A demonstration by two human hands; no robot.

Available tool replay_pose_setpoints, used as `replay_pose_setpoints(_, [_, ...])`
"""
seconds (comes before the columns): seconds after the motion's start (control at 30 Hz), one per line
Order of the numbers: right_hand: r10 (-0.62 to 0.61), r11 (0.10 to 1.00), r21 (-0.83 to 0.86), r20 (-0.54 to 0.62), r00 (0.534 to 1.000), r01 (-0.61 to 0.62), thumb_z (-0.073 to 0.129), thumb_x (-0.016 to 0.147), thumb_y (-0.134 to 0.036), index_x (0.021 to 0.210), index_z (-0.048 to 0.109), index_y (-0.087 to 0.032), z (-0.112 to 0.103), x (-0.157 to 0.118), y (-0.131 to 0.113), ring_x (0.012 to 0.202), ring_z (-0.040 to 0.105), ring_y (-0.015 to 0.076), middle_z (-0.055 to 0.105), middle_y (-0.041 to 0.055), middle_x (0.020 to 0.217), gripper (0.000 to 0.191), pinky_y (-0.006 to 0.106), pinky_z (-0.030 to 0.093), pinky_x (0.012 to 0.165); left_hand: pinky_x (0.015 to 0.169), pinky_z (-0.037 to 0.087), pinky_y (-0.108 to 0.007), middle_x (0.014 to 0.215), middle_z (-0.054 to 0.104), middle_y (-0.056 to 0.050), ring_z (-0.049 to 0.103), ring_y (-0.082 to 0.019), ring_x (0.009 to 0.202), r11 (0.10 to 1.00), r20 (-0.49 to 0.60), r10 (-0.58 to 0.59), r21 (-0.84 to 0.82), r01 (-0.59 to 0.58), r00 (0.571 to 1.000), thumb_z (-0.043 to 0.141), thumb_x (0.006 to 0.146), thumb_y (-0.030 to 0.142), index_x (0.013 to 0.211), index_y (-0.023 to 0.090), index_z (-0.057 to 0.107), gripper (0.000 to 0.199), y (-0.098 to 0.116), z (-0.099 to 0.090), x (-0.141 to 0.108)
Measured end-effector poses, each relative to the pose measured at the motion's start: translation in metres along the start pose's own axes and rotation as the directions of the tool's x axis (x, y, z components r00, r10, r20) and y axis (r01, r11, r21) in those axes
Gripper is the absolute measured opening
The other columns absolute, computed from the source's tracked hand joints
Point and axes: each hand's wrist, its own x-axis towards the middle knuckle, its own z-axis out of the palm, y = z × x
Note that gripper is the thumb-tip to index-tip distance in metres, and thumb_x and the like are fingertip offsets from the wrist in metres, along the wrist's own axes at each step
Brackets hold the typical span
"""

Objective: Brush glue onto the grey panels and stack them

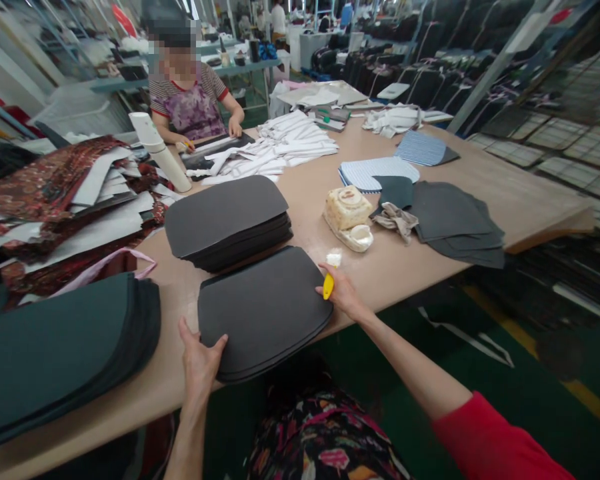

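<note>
A short stack of dark grey rounded panels (265, 310) lies at the table's front edge. My left hand (203, 353) is at its left side, thumb on the top panel and fingers spread. On the right, my right hand (339, 288) is closed round a yellow-handled brush (329, 285) with pale bristles, its fingers close to the stack's right edge. Behind lies a taller stack of similar panels (227, 217). A yellowish block-shaped container (349, 208) stands beyond my right hand, with a crumpled cloth (397, 221) beside it.
Dark green panels (55, 353) are stacked at the left, below patterned fabric (45, 180). Grey sheets (455, 220) and striped pieces (377, 172) lie to the right. Across the brown table (520, 193), a person (195, 110) works beside white strips (290, 143) and a white roll (160, 152).
</note>
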Motion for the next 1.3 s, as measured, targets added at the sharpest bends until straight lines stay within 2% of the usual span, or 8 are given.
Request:
replay_pose_setpoints(0.43, [-0.014,0.997,0.075,0.003,1.000,0.014,0.063,0.073,-0.027,0.127,0.046,-0.020,0.001,-0.006,0.009,0.059,0.044,0.0124,0.051,-0.0033,0.070,0.058,0.025,0.036,0.057,0.090,0.045,-0.050,0.111,0.057,-0.020,0.058,-0.036,0.104,1.000,-0.016,0.014,0.011,-0.014,1.000,0.073,0.061,0.034,0.142,0.010,0.010,0.106,0.001,0.000,0.001])
replay_pose_setpoints(0.67, [-0.029,0.999,0.046,0.006,1.000,0.029,0.061,0.073,-0.026,0.127,0.046,-0.019,0.001,-0.008,0.006,0.061,0.047,0.0129,0.055,-0.0009,0.077,0.056,0.026,0.039,0.060,0.090,0.045,-0.049,0.111,0.057,-0.020,0.057,-0.035,0.105,1.000,-0.011,0.018,0.015,-0.018,1.000,0.074,0.062,0.033,0.142,0.010,0.010,0.106,0.003,0.000,0.000])
replay_pose_setpoints(0.8, [-0.031,0.999,-0.006,-0.005,0.999,0.031,0.057,0.076,-0.027,0.128,0.046,-0.020,0.003,-0.011,0.005,0.063,0.050,0.0153,0.056,0.0003,0.076,0.054,0.028,0.041,0.062,0.090,0.045,-0.050,0.112,0.057,-0.020,0.058,-0.035,0.104,1.000,-0.023,0.000,0.000,0.000,1.000,0.073,0.063,0.029,0.143,0.011,0.011,0.103,0.004,0.002,-0.003])
replay_pose_setpoints(0.87, [-0.039,0.999,-0.031,-0.022,0.999,0.038,0.056,0.077,-0.027,0.128,0.046,-0.020,0.005,-0.013,0.006,0.072,0.052,0.0192,0.057,0.0032,0.081,0.053,0.032,0.042,0.068,0.092,0.044,-0.050,0.115,0.056,-0.019,0.056,-0.034,0.107,0.998,-0.022,0.017,-0.052,-0.018,1.000,0.071,0.064,0.025,0.143,0.013,0.010,0.101,0.005,0.003,-0.006])
replay_pose_setpoints(1.0, [-0.118,0.970,-0.225,-0.099,0.988,0.093,0.057,0.078,-0.028,0.126,0.050,-0.017,0.009,-0.017,0.007,0.094,0.048,0.0295,0.058,0.0113,0.091,0.050,0.042,0.039,0.082,0.096,0.041,-0.049,0.116,0.056,-0.016,0.054,-0.032,0.111,0.990,-0.024,0.052,-0.131,-0.055,0.998,0.069,0.065,0.019,0.143,0.016,0.008,0.099,0.001,0.006,-0.012])
replay_pose_setpoints(1.1, [-0.220,0.912,-0.364,-0.050,0.974,0.187,0.045,0.083,-0.021,0.124,0.054,-0.017,0.016,-0.021,0.010,0.092,0.049,0.0287,0.059,0.0109,0.085,0.042,0.042,0.039,0.081,0.096,0.041,-0.047,0.120,0.056,-0.017,0.052,-0.031,0.115,0.987,-0.029,0.076,-0.140,-0.079,0.997,0.068,0.067,0.019,0.144,0.017,0.007,0.097,-0.004,0.008,-0.016])
replay_pose_setpoints(1.2, [-0.278,0.916,-0.289,0.040,0.960,0.278,0.034,0.084,-0.015,0.120,0.057,-0.017,0.021,-0.025,0.013,0.088,0.053,0.0252,0.060,0.0104,0.088,0.043,0.036,0.043,0.077,0.098,0.040,-0.046,0.125,0.052,-0.018,0.050,-0.030,0.118,0.981,-0.014,0.111,-0.156,-0.112,0.994,0.065,0.071,0.018,0.144,0.017,0.005,0.095,-0.009,0.010,-0.018])
replay_pose_setpoints(1.3, [-0.288,0.919,-0.269,0.041,0.957,0.288,0.034,0.087,-0.024,0.114,0.059,-0.015,0.022,-0.027,0.014,0.085,0.056,0.0255,0.058,0.0121,0.091,0.038,0.035,0.045,0.073,0.099,0.039,-0.044,0.126,0.051,-0.018,0.050,-0.029,0.118,0.977,0.018,0.130,-0.174,-0.125,0.991,0.065,0.071,0.017,0.144,0.017,0.003,0.096,-0.013,0.008,-0.017])
